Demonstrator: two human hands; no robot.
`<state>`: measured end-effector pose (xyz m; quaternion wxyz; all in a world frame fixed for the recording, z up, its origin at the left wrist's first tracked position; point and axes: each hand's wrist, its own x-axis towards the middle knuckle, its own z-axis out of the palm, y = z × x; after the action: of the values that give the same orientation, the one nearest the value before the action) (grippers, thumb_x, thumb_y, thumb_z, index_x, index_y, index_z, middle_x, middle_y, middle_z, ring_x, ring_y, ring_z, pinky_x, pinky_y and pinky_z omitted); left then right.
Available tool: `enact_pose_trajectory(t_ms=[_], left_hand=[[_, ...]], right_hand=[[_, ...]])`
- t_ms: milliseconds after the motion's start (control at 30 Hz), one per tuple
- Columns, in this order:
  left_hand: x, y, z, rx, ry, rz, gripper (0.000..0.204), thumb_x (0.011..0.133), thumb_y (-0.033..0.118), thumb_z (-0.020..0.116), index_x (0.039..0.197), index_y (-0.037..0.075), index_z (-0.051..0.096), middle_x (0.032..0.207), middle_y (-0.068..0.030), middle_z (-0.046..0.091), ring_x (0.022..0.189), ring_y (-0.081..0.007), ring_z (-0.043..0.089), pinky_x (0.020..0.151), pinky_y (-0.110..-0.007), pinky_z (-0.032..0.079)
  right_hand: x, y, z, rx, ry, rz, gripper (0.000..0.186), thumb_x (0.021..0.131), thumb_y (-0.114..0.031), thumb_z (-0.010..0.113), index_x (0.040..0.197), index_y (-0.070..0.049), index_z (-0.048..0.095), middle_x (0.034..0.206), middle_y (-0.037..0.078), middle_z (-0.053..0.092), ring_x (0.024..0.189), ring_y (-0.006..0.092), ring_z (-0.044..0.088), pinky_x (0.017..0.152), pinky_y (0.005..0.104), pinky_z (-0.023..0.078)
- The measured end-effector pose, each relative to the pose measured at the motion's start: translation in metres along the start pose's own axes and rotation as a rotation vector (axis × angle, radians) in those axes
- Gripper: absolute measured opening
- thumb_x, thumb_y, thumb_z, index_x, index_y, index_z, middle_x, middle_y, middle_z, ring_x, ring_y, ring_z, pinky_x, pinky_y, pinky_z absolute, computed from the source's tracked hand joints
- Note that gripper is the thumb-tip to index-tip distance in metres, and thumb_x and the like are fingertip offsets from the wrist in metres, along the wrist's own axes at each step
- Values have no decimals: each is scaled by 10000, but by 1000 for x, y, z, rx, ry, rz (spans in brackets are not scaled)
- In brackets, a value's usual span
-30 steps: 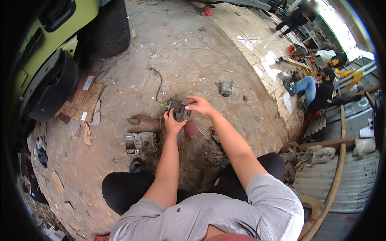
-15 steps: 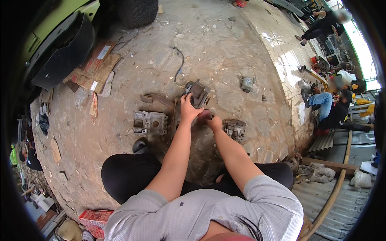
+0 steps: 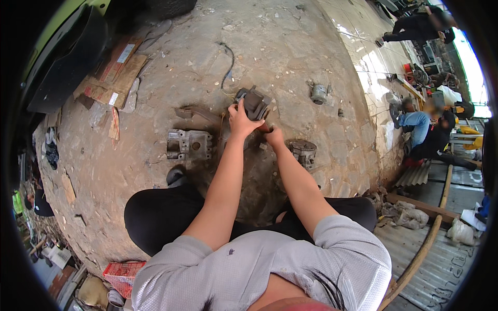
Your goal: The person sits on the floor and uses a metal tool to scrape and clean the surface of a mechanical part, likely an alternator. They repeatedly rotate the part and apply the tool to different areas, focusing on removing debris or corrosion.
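My left hand [image 3: 241, 123] grips the near left side of a dark, box-shaped metal machine part [image 3: 254, 102], its thumb stretched to the right along the near edge. My right hand [image 3: 275, 137] is closed round a small reddish-brown thing [image 3: 265, 128] held against the near side of that part; its kind cannot be made out. To the left on the ground lies a grey metal housing [image 3: 190, 145] with holes in it. A round, ribbed metal part [image 3: 302, 153] sits close to my right forearm.
A black cable [image 3: 227, 72] lies beyond the machine part, and a small metal cylinder [image 3: 319, 94] farther right. Flattened cardboard [image 3: 114, 83] is at the far left, near a vehicle. A red basket [image 3: 122, 274] stands behind me at left. Other people are at the right.
Both hands have moved slightly farther away. The reddish-brown thing in my right hand has gone from in front of the machine part to against its near side.
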<state>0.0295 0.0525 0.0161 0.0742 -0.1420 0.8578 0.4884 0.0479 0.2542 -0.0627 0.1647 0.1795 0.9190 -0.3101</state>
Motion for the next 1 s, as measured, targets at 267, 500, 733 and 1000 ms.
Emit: enact_pose_trajectory(t_ms=[267, 500, 733, 1000], left_hand=[[6, 18, 4, 28, -12, -130, 1239, 661, 332, 964, 1636, 167, 218, 1603, -212, 222, 1450, -427, 359, 1160, -511, 409], [10, 9, 26, -20, 11, -119, 1312, 670, 328, 956, 1667, 183, 116, 1671, -222, 179, 1523, -436, 274, 1211, -523, 340], [5, -15, 12, -74, 48, -69, 1339, 648, 334, 955, 1674, 172, 110, 1655, -215, 237, 1436, -420, 433, 1122, -514, 460], [5, -15, 7, -40, 2, -45, 1349, 646, 339, 944, 1675, 121, 99, 1643, -222, 266, 1375, -426, 502, 1051, -499, 514]], right_hand=[[15, -57, -47, 151, 397, -363, 434, 779, 63, 580, 1166, -57, 736, 1140, 196, 671, 1019, 387, 597, 927, 457, 478], [30, -73, -63, -8, 103, -515, 597, 812, 93, 517, 1353, -103, 677, 1350, 175, 667, 1278, 393, 594, 1083, 446, 472], [0, -106, -65, 146, 11, -663, 583, 840, 94, 496, 1366, -94, 663, 1310, 217, 680, 1262, 385, 630, 1056, 423, 510], [3, -113, -85, 72, 27, -812, 603, 845, 110, 499, 1384, -120, 642, 1288, 220, 679, 1178, 439, 643, 973, 469, 539]])
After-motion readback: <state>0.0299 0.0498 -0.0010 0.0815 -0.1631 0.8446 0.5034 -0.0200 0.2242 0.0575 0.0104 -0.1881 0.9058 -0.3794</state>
